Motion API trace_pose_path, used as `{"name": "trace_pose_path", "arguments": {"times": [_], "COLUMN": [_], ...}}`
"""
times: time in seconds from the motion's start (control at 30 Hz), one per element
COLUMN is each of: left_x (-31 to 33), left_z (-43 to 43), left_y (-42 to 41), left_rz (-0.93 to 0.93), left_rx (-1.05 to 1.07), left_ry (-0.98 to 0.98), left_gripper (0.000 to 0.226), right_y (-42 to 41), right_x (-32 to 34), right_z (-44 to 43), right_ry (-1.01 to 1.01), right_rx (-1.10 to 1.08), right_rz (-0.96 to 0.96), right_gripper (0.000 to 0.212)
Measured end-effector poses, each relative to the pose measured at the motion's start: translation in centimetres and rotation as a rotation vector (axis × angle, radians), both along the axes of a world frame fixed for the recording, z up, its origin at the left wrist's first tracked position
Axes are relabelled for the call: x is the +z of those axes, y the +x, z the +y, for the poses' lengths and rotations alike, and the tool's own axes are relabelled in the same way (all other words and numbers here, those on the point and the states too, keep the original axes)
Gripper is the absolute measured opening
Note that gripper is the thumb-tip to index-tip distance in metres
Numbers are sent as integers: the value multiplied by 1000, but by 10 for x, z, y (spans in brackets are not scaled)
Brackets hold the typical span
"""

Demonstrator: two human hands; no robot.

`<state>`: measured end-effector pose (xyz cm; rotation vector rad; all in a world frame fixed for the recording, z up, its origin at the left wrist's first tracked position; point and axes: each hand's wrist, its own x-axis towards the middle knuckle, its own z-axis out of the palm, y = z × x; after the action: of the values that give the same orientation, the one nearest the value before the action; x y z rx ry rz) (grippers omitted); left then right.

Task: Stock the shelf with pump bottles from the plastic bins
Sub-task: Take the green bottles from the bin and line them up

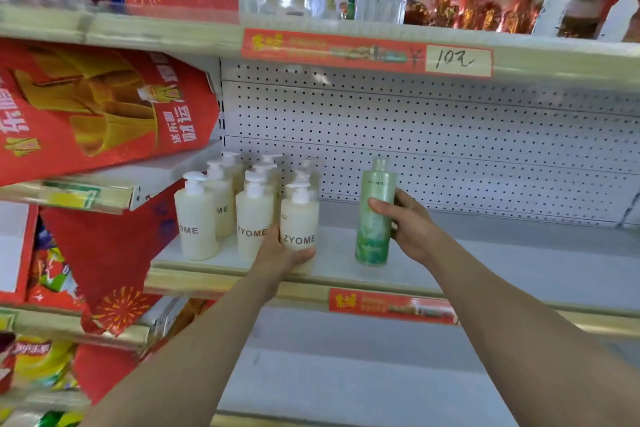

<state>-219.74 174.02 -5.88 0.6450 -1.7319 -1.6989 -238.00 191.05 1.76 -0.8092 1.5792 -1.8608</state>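
Several cream pump bottles marked ZYOME stand in rows at the left of the middle shelf (485,263). My left hand (282,258) grips the front right cream pump bottle (299,218) low on its body; the bottle stands at the shelf's front edge. My right hand (410,222) holds a tall green bottle (375,215) at mid height, thumb across its front. The green bottle stands upright on the shelf, apart from the cream group, to its right.
A white pegboard (450,149) backs the shelf. The upper shelf edge carries a red price strip (367,52), with clear containers above. Red gift bags (97,107) hang at the left on a neighbouring shelf. A lower shelf (346,367) lies beneath my forearms.
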Motion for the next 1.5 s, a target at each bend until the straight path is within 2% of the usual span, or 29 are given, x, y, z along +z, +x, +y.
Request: {"name": "trace_pose_path", "arguments": {"times": [0.2,0.3,0.47,0.5,0.6,0.67,0.8,0.93,1.0,1.2,1.5], "left_x": [3,3,21,26,33,34,34,36,37,39,40], "left_z": [-1,3,8,8,6,6,8,10,11,14,15], "left_y": [-1,-2,-8,-10,-16,-18,-18,-15,-14,-13,-13], "left_rz": [-73,-91,73,80,55,32,18,22,23,35,33], "left_rx": [-21,46,121,142,211,217,214,203,197,176,172], "left_ry": [-114,-167,-348,-374,-403,-398,-410,-415,-402,-370,-346], "left_gripper": [73,78,103,100,68,55,55,58,58,55,54], "right_y": [-10,-15,-22,-23,-28,-32,-41,-51,-55,-65,-78], "right_x": [-4,-4,-9,-11,-18,-25,-32,-32,-32,-29,-29], "right_z": [-14,-22,-36,-38,-48,-55,-70,-86,-93,-113,-131], "right_ry": [-6,-13,-11,-6,30,62,116,159,166,217,256], "right_rx": [12,26,20,18,21,11,-27,-72,-98,-138,-144], "right_rz": [10,2,-14,-12,22,46,138,260,280,314,345], "right_gripper": [71,65,53,54,58,63,69,52,50,63,70]}}
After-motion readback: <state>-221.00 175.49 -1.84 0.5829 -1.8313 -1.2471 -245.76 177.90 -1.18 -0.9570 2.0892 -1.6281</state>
